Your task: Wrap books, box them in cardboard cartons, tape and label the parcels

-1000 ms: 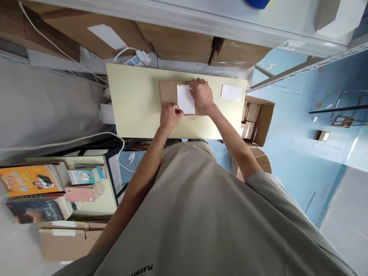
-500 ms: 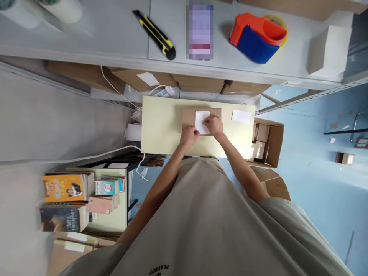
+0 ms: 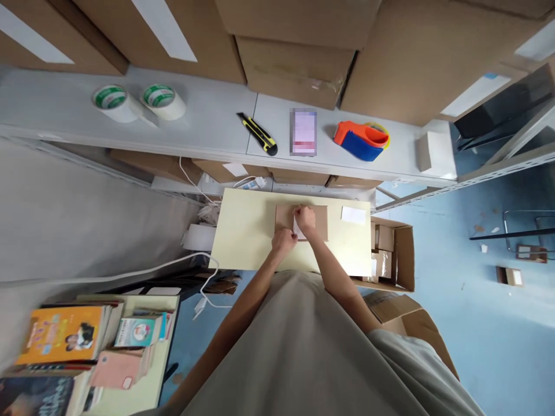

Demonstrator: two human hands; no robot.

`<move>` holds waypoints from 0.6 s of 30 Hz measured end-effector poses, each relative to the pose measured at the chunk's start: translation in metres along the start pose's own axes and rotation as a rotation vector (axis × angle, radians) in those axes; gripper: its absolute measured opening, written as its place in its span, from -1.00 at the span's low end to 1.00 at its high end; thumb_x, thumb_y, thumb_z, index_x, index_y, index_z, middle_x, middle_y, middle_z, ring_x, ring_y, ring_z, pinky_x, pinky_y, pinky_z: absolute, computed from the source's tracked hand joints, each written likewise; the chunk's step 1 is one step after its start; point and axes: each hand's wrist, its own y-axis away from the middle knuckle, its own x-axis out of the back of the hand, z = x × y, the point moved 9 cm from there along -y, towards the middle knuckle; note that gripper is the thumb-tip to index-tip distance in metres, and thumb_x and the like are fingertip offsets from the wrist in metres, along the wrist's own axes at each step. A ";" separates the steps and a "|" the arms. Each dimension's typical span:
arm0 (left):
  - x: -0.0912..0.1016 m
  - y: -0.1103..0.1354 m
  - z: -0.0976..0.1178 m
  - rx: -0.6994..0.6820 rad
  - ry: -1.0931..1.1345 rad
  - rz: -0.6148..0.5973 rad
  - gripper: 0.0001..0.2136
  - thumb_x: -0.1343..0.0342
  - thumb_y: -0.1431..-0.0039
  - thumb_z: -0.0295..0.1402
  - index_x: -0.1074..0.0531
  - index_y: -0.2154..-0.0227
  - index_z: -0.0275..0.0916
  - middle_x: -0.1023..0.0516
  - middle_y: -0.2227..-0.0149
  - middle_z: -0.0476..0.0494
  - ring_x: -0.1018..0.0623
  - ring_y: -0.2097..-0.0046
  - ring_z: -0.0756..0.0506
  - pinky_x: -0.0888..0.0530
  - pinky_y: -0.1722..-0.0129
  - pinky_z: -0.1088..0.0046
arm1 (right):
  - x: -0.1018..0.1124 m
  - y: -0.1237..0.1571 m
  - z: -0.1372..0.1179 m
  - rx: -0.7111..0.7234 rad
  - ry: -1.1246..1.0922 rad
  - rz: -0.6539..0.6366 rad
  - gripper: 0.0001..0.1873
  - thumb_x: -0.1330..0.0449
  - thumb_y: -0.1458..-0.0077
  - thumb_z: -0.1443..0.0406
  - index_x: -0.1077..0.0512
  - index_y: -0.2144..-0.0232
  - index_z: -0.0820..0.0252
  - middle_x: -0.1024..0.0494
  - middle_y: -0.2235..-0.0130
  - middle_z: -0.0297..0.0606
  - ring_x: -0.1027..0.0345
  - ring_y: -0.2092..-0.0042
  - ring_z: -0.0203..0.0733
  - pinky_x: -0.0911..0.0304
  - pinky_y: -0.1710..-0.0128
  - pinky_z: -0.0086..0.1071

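A flat brown cardboard box (image 3: 321, 224) lies on the pale yellow table, with a white label (image 3: 298, 230) on its top. My left hand (image 3: 284, 239) is closed at the box's near left part, its fingertips by the label's lower left corner. Over the label's upper part sits my right hand (image 3: 306, 218), fingers pinched together near the top left corner. Whatever either hand pinches is too small or hidden to make out. The right hand and wrist cover much of the label. Another white paper slip (image 3: 353, 215) rests on the table to the right.
On the grey shelf (image 3: 208, 138) beyond the table are a utility knife (image 3: 257, 134), a phone (image 3: 304, 133), an orange-blue tape dispenser (image 3: 362, 140) and tape rolls (image 3: 162, 102). An open carton (image 3: 403, 260) stands right; stacked books (image 3: 65, 335) lie left. A white cable (image 3: 143, 274) runs at left.
My right hand has moved from the label's middle to its upper left corner. My left hand stays by the lower left corner. The view has tilted up, showing more shelf and large cartons.
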 end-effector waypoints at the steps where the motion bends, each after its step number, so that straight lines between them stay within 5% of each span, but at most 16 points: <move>1: 0.001 0.000 -0.001 0.004 0.000 -0.007 -0.69 -0.16 -0.57 -0.26 -0.81 -0.05 -0.19 -0.83 -0.11 -0.36 -0.78 -0.20 -0.30 -0.63 -0.08 0.34 | -0.002 0.006 0.003 0.005 0.004 -0.013 -0.69 -0.19 -0.58 0.32 -0.75 -0.10 0.18 -0.82 -0.13 0.05 -0.71 -0.17 0.02 -0.49 -0.15 -0.31; 9: -0.006 0.001 -0.001 0.012 -0.039 -0.048 -0.66 -0.18 -0.52 -0.28 -0.78 -0.10 -0.30 -0.78 -0.15 -0.54 -0.74 -0.27 -0.41 -0.64 -0.15 0.23 | -0.030 0.063 0.042 -0.004 0.009 -0.158 -0.86 -0.41 -0.47 0.33 -0.79 0.02 0.13 -0.86 -0.01 -0.09 -0.77 -0.06 -0.03 -0.47 0.01 -0.39; 18: -0.005 -0.009 -0.028 0.034 -0.110 -0.135 -0.58 -0.33 -0.45 0.05 -0.81 0.04 -0.24 -0.79 -0.12 -0.53 -0.74 -0.26 -0.44 -0.63 -0.14 0.24 | -0.039 0.072 0.048 -0.044 0.000 -0.179 -0.88 -0.39 -0.48 0.32 -0.76 0.04 0.14 -0.85 -0.01 -0.07 -0.73 -0.08 -0.04 -0.41 0.01 -0.38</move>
